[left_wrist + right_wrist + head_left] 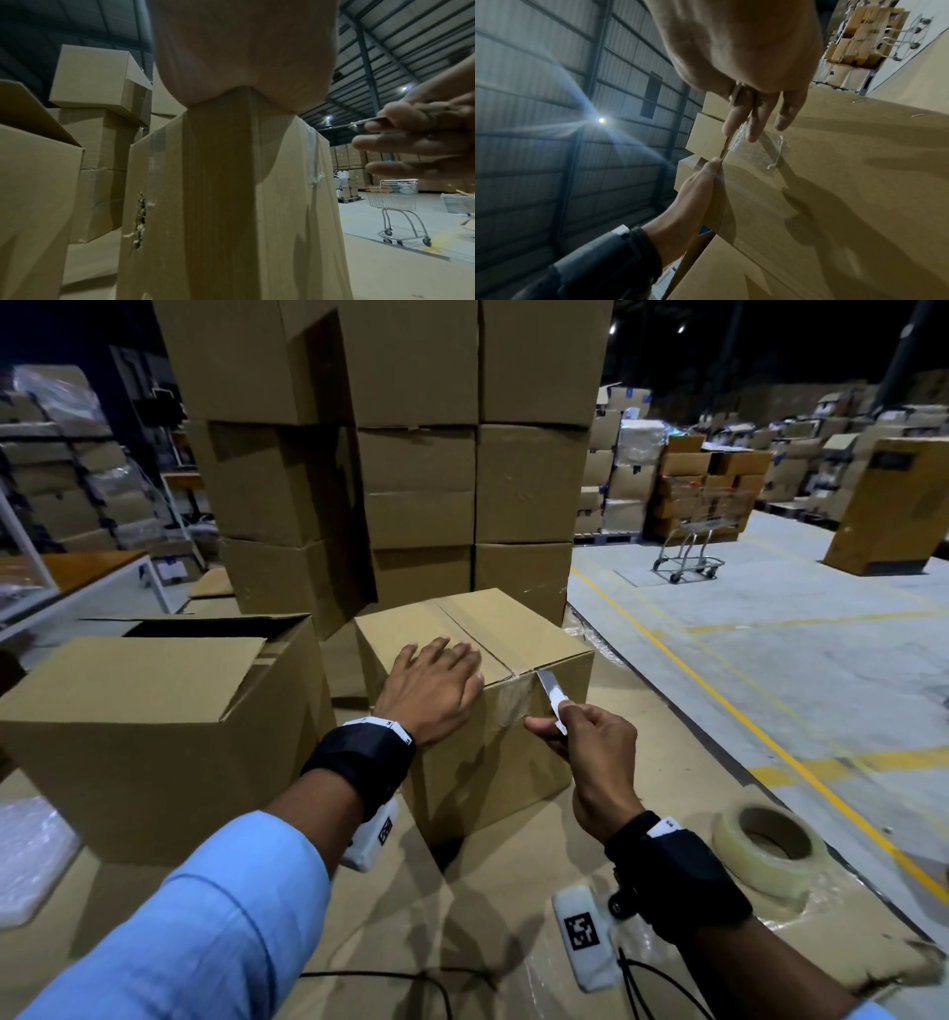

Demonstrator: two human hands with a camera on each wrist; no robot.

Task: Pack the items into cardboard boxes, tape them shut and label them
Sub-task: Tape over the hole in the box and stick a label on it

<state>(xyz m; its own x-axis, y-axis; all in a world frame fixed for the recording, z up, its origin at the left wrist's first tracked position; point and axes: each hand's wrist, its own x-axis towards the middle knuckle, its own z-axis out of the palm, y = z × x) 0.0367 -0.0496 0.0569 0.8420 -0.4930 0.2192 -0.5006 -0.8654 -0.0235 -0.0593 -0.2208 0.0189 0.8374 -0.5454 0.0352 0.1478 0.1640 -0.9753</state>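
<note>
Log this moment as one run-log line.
step: cut tape | left hand: flat on box top | right hand: grips knife, blade at top front edge | tape roll: right, untouched

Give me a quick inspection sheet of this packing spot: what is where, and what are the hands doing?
Surface: flattened cardboard sheets cover the work area.
Job's things: taped box, flaps closed; clear tape runs over its near edge; tape roll lies flat to the right; open box on the left.
Clutter: bubble wrap at the far left.
Hands: left hand rests flat on the taped box; right hand grips a cutter blade at the tape on the box edge.
Cables: black cable lies across the cardboard near the wrists.
Surroundings: stacked boxes behind; shopping trolley on the concrete floor.
</note>
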